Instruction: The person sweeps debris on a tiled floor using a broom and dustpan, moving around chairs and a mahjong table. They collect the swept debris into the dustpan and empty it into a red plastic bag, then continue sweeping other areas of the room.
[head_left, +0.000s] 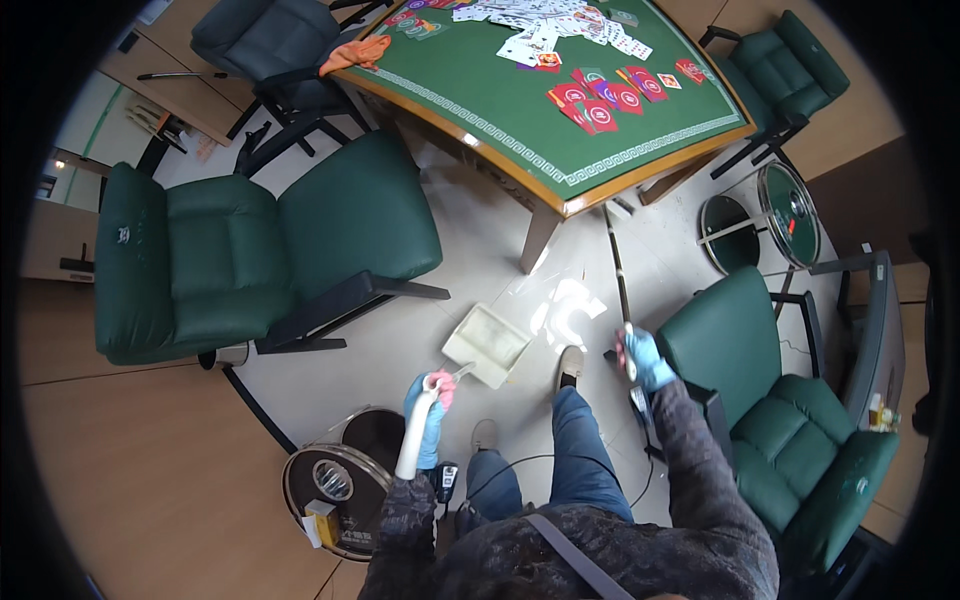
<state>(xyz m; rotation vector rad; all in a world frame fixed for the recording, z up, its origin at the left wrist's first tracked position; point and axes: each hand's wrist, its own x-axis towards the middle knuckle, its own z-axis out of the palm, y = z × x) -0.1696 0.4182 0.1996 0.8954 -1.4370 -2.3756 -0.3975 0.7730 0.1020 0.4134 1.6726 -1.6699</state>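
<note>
My left hand (430, 409), in a blue and pink glove, grips the white handle of a long-handled dustpan. The pale dustpan's pan (487, 345) rests on the glossy tiled floor in front of my feet. In my right hand (643, 356), gloved alike, is the light-coloured grip end of a broom handle (619, 266). Its dark pole runs forward beneath the table's corner, where part of a brush head (621, 208) shows; the rest is hidden by the table.
A green felt table (480, 97) bears playing cards (547, 22) and an orange cloth (356, 54). Green armchairs stand at left (225, 255) and right (727, 345). Round two-tier side stands are at lower left (337, 450) and right (787, 214). A cable (525, 459) crosses near my legs.
</note>
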